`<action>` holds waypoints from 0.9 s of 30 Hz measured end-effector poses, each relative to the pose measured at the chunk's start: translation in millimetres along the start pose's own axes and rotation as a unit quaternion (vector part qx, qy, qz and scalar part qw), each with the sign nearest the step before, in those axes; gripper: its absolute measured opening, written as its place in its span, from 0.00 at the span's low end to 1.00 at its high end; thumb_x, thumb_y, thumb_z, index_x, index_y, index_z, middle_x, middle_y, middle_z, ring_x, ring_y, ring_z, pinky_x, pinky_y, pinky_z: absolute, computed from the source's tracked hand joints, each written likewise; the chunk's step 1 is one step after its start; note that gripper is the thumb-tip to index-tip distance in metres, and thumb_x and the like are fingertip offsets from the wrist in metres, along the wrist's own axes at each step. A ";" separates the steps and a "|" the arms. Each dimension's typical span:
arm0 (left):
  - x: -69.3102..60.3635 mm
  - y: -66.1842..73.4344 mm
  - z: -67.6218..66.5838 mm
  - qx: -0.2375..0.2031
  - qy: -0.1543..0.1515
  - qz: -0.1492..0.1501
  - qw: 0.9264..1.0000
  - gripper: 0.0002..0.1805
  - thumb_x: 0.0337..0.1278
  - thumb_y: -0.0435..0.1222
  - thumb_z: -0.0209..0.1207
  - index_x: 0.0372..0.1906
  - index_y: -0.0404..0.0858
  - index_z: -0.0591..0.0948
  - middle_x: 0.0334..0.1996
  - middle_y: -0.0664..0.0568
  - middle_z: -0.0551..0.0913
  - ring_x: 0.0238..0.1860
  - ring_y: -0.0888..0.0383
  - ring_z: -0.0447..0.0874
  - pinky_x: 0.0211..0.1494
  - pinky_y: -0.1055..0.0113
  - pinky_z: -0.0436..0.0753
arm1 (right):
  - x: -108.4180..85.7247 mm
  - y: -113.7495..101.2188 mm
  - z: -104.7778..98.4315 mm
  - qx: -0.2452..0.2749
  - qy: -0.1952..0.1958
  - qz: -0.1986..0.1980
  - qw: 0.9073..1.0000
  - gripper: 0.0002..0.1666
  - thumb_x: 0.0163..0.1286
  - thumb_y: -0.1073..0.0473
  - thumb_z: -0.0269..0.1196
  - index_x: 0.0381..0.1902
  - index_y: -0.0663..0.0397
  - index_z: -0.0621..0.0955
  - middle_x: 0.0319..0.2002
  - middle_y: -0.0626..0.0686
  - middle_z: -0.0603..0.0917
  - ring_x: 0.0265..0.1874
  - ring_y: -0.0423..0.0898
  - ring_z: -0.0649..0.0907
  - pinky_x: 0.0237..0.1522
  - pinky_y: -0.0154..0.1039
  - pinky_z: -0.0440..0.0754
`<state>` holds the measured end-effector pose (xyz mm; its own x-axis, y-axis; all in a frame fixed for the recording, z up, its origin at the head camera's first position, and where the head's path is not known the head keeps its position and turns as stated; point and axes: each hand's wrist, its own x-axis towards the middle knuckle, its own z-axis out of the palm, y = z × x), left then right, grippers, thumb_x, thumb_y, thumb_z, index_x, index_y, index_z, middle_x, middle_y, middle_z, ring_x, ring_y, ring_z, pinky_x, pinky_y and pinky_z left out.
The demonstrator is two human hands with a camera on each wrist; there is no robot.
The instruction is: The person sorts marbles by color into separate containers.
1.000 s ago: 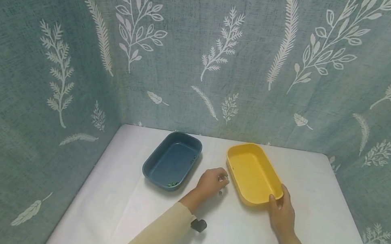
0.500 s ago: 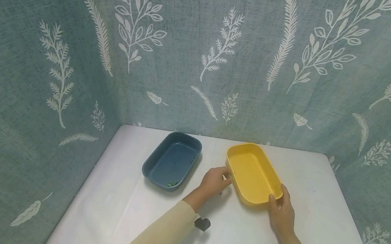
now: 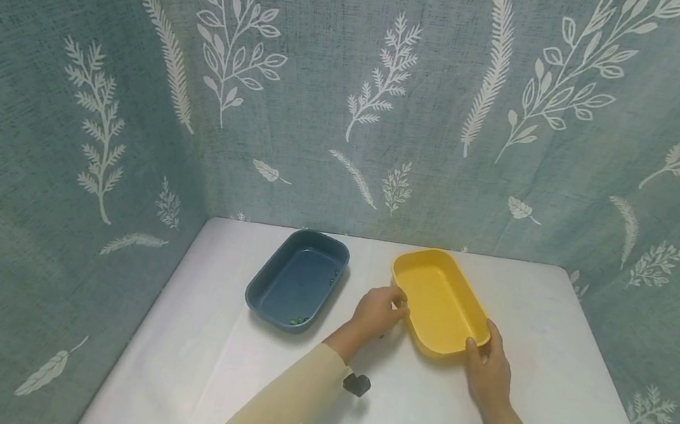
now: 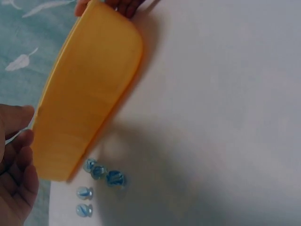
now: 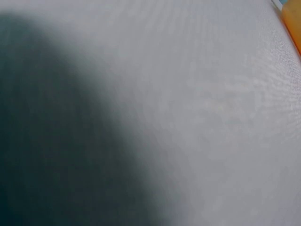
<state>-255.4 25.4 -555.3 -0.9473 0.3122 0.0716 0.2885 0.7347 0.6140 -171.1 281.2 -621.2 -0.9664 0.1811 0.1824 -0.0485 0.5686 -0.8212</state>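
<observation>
My right hand [image 3: 488, 375] grips the near right corner of a yellow tray [image 3: 440, 302], thumb over the rim and fingers outside it. That tray stands tilted up in the left wrist view, its yellow side wall [image 4: 89, 89] facing the camera. At the tray's left rim is my left hand [image 3: 377, 312], fingers bent and fingertips at the edge. Up close, the left thumb [image 4: 19, 115] is slightly apart from the bent fingers; whether something small is between them cannot be made out. Several blue-streaked glass marbles [image 4: 99, 171] lie on the table beside the tray.
A dark blue tray [image 3: 296, 281] stands to the left, with several small green marbles [image 3: 299, 321] in its near corner and others along its right side. Patterned green cloth [image 3: 303, 94] walls the white table [image 3: 169, 361] at the back and sides.
My left hand has moved right, from beside the yellow tray to its left rim. My right hand keeps its grip on the tray's corner, and both trays stay in place.
</observation>
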 end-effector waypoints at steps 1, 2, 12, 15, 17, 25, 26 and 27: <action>0.4 0.1 -0.7 0.001 0.001 0.000 1.000 0.10 0.60 0.44 0.64 0.44 0.47 0.84 0.34 0.63 0.83 0.31 0.67 0.77 0.35 0.72 0.77 | -0.2 0.0 0.1 0.000 0.001 -0.004 1.000 0.39 0.77 0.45 0.51 0.77 0.48 0.51 0.66 0.68 0.68 0.60 0.68 0.71 0.56 0.68 0.68; 0.8 0.0 -1.3 0.000 0.002 0.000 1.000 0.09 0.60 0.44 0.65 0.43 0.47 0.84 0.34 0.62 0.83 0.31 0.66 0.77 0.35 0.71 0.77 | -0.4 0.4 0.3 -0.001 0.002 -0.008 1.000 0.39 0.77 0.45 0.51 0.77 0.48 0.51 0.65 0.68 0.69 0.59 0.67 0.72 0.54 0.67 0.69; 6.5 -3.0 1.6 -0.001 0.014 0.005 1.000 0.09 0.59 0.43 0.65 0.42 0.44 0.84 0.32 0.61 0.82 0.33 0.64 0.79 0.37 0.69 0.78 | 0.9 1.0 1.3 -0.010 0.011 -0.006 1.000 0.39 0.76 0.46 0.53 0.77 0.48 0.53 0.69 0.64 0.65 0.66 0.67 0.65 0.63 0.67 0.61; 8.6 -3.4 2.8 -0.006 0.014 0.004 1.000 0.10 0.59 0.43 0.65 0.43 0.44 0.84 0.32 0.61 0.83 0.34 0.63 0.79 0.38 0.69 0.78 | 1.4 1.4 1.4 -0.011 0.010 0.002 1.000 0.39 0.76 0.45 0.54 0.77 0.46 0.53 0.70 0.64 0.64 0.67 0.66 0.64 0.64 0.67 0.60; 10.1 -3.2 2.9 -0.010 0.012 -0.001 1.000 0.11 0.60 0.45 0.65 0.43 0.44 0.83 0.33 0.62 0.83 0.35 0.63 0.79 0.40 0.69 0.78 | 1.6 2.2 1.7 -0.012 0.007 0.006 1.000 0.39 0.76 0.45 0.53 0.77 0.46 0.53 0.70 0.64 0.64 0.67 0.66 0.64 0.64 0.67 0.60; 15.3 -2.1 0.7 -0.042 0.006 -0.026 0.999 0.12 0.61 0.46 0.63 0.44 0.44 0.83 0.36 0.60 0.84 0.36 0.63 0.80 0.42 0.67 0.80 | 1.6 2.3 1.9 -0.016 0.011 0.003 1.000 0.39 0.75 0.44 0.53 0.77 0.46 0.53 0.70 0.64 0.64 0.67 0.67 0.64 0.64 0.67 0.60; 16.0 -1.9 0.7 -0.046 0.005 -0.031 0.998 0.12 0.61 0.46 0.63 0.44 0.44 0.83 0.35 0.59 0.84 0.34 0.63 0.80 0.41 0.67 0.80 | 1.5 1.9 1.8 -0.016 0.011 0.004 1.000 0.39 0.75 0.45 0.53 0.77 0.46 0.53 0.70 0.64 0.64 0.67 0.67 0.64 0.63 0.67 0.60; 17.0 -1.8 0.9 -0.050 0.005 -0.036 0.998 0.12 0.61 0.46 0.64 0.44 0.44 0.83 0.34 0.60 0.84 0.33 0.64 0.80 0.40 0.67 0.80 | 1.3 1.5 1.8 -0.016 0.011 0.004 1.000 0.39 0.75 0.45 0.53 0.77 0.46 0.53 0.70 0.64 0.64 0.67 0.67 0.64 0.63 0.68 0.60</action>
<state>-271.8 29.9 -555.9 -0.9664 0.2550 0.0325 0.2057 0.6913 0.6926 -172.9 280.9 -623.2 -0.9610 0.2030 0.1879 -0.0322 0.5926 -0.8049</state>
